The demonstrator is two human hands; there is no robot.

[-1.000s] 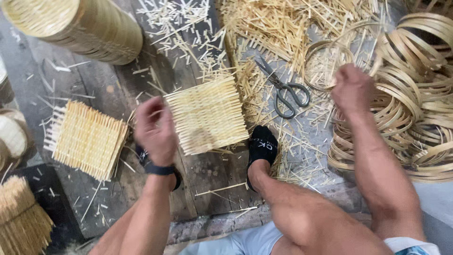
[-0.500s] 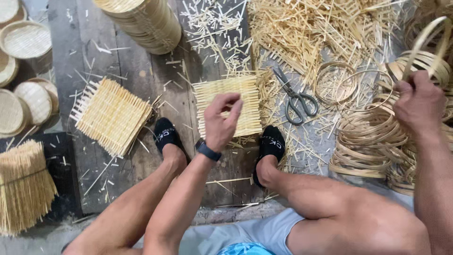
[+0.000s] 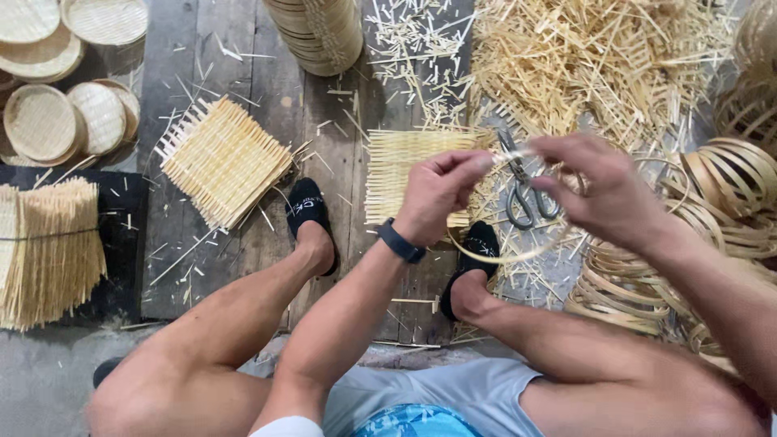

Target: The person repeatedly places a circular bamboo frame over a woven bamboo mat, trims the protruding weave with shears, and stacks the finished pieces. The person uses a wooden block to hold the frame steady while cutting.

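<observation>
My left hand (image 3: 437,194) and my right hand (image 3: 603,190) both pinch a thin pale bamboo ring (image 3: 518,252), holding it in the air above the floor. The ring hangs between the hands, over a square woven bamboo mat (image 3: 405,166) and a pair of scissors (image 3: 524,198) lying on the planks. A black band sits on my left wrist. My two feet in black socks rest on the boards below the mat. A heap of bamboo rings (image 3: 647,283) lies just right of my right forearm.
A second woven mat (image 3: 222,162) lies to the left. A stack of round frames (image 3: 320,32) stands at the top. Round woven trays (image 3: 57,117) and a tied bundle of strips (image 3: 44,251) sit at the far left. Loose bamboo slivers (image 3: 599,65) cover the upper right.
My right hand came in from the ring pile at the right with one ring. My left hand lifted off the woven mat and took hold of the ring's other side.
</observation>
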